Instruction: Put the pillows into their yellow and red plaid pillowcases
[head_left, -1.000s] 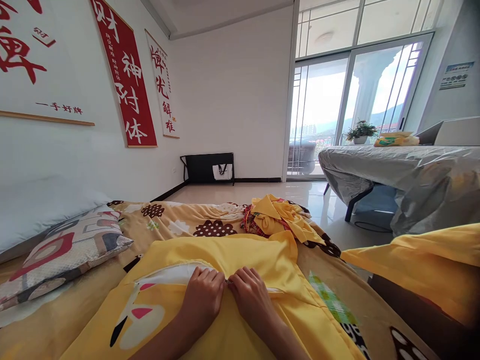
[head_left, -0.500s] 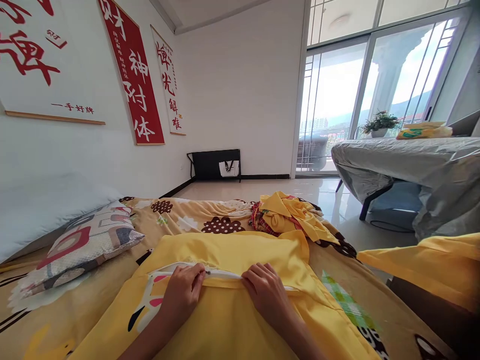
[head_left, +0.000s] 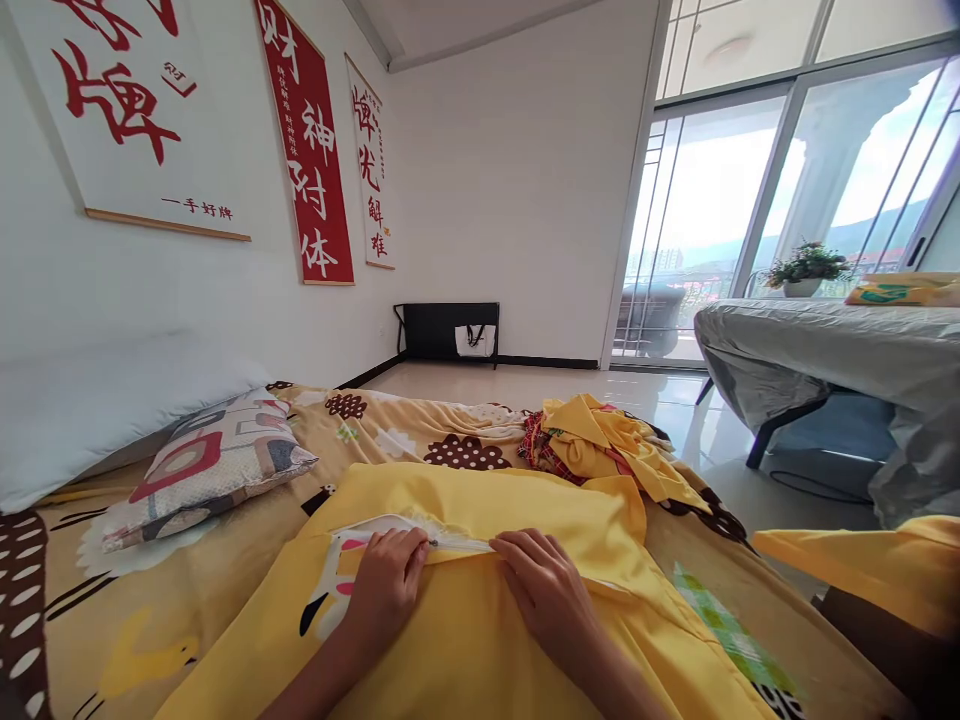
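Note:
A yellow fabric cover [head_left: 465, 640] lies spread over the bed in front of me, with a white zipper [head_left: 459, 545] running across it. The zipper is parted on the left, where a white and pink print shows through the gap. My left hand [head_left: 390, 575] pinches the zipper close to its slider [head_left: 433, 543]. To the right, my right hand [head_left: 544, 580] grips the zipper's edge between thumb and fingers. A short stretch of zipper shows between the two hands. Fingertip details are partly hidden.
A patterned pillow [head_left: 225, 465] and a white pillow [head_left: 112, 400] lie at the left. Crumpled yellow cloth [head_left: 600, 440] rests at the bed's far edge. More yellow fabric [head_left: 870, 565] hangs at the right, before a covered table [head_left: 817, 335].
The view has turned slightly left, so everything sits further right. Both hands keep their hold on the zipper, and the right hand's fingers have shifted a little toward the left hand.

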